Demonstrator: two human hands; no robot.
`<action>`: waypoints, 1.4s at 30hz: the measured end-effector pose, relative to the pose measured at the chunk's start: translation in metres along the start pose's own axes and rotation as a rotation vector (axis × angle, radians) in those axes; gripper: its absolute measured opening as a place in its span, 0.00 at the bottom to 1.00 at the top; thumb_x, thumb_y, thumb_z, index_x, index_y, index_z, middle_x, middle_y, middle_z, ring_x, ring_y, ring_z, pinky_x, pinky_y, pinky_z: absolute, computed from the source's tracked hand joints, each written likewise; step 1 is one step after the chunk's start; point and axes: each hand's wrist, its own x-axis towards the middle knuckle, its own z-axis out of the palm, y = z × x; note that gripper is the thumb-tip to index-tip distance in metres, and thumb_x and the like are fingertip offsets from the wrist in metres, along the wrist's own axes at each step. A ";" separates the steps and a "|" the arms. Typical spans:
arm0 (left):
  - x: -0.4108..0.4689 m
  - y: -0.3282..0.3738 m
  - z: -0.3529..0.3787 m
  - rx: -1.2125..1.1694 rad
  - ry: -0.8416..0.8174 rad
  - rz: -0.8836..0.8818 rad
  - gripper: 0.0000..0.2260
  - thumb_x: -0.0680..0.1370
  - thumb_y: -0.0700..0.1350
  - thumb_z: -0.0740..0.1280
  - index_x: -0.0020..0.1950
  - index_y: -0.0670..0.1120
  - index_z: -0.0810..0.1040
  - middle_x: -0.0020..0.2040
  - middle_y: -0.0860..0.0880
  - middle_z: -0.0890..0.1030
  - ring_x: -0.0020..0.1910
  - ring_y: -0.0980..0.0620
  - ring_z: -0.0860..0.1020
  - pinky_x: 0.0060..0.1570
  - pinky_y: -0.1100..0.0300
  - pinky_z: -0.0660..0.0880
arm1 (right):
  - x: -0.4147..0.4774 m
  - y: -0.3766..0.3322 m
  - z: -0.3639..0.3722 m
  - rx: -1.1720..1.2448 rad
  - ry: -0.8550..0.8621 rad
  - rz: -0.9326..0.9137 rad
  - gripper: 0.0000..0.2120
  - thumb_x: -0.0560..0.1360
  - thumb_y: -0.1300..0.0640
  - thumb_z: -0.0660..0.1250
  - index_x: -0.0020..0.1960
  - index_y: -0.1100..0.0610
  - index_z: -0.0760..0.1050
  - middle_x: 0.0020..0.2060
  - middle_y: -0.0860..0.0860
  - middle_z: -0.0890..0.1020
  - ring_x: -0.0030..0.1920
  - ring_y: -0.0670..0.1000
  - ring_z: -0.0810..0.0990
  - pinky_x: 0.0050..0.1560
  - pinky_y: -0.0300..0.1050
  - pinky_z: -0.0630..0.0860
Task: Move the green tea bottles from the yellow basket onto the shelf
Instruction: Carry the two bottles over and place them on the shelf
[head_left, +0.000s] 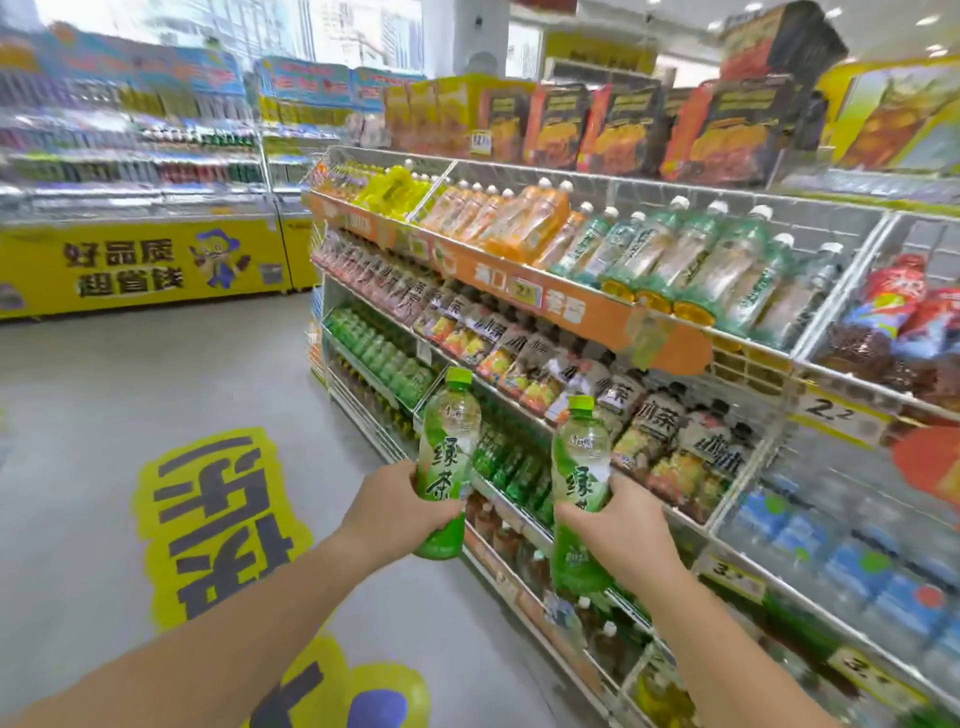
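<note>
Carrying two green tea bottles up to the shelf, one in each hand.

My left hand (400, 512) is curling round the lower body of the left bottle (447, 452) at the centre of the frame, and my right hand (618, 525) is gripping the right bottle (579, 478) just beside it. Both are upright in the air in front of the shelf (519, 291), not yet on it. The yellow basket is out of view. The bottles are smooth clear plastic with rounded shoulders, ribbed green caps and glossy green sleeves. I am holding them low, so I judge a slick, top-heavy bottle could twist out of my grip. The green row (511, 462) looks tightly packed on slanted wire racking, so pushing in carelessly might topple its neighbours.
</note>
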 end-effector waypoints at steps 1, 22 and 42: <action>0.015 -0.009 -0.004 0.008 -0.011 0.001 0.15 0.64 0.57 0.76 0.44 0.50 0.81 0.36 0.55 0.83 0.37 0.61 0.79 0.34 0.63 0.71 | 0.011 -0.006 0.010 -0.012 0.003 0.005 0.14 0.68 0.44 0.74 0.46 0.49 0.73 0.32 0.50 0.80 0.28 0.49 0.77 0.25 0.44 0.71; 0.288 -0.116 0.040 0.048 -0.319 -0.057 0.08 0.68 0.50 0.78 0.44 0.51 0.83 0.36 0.57 0.83 0.35 0.67 0.79 0.29 0.73 0.69 | 0.245 -0.015 0.180 0.024 -0.001 0.217 0.14 0.67 0.44 0.75 0.45 0.50 0.76 0.38 0.48 0.83 0.37 0.49 0.82 0.37 0.50 0.81; 0.501 -0.251 0.305 0.131 -0.690 -0.079 0.24 0.56 0.62 0.72 0.50 0.54 0.82 0.43 0.56 0.86 0.46 0.54 0.84 0.52 0.50 0.80 | 0.419 0.214 0.315 0.046 0.074 0.624 0.12 0.65 0.47 0.75 0.43 0.51 0.77 0.34 0.47 0.83 0.35 0.46 0.83 0.38 0.43 0.80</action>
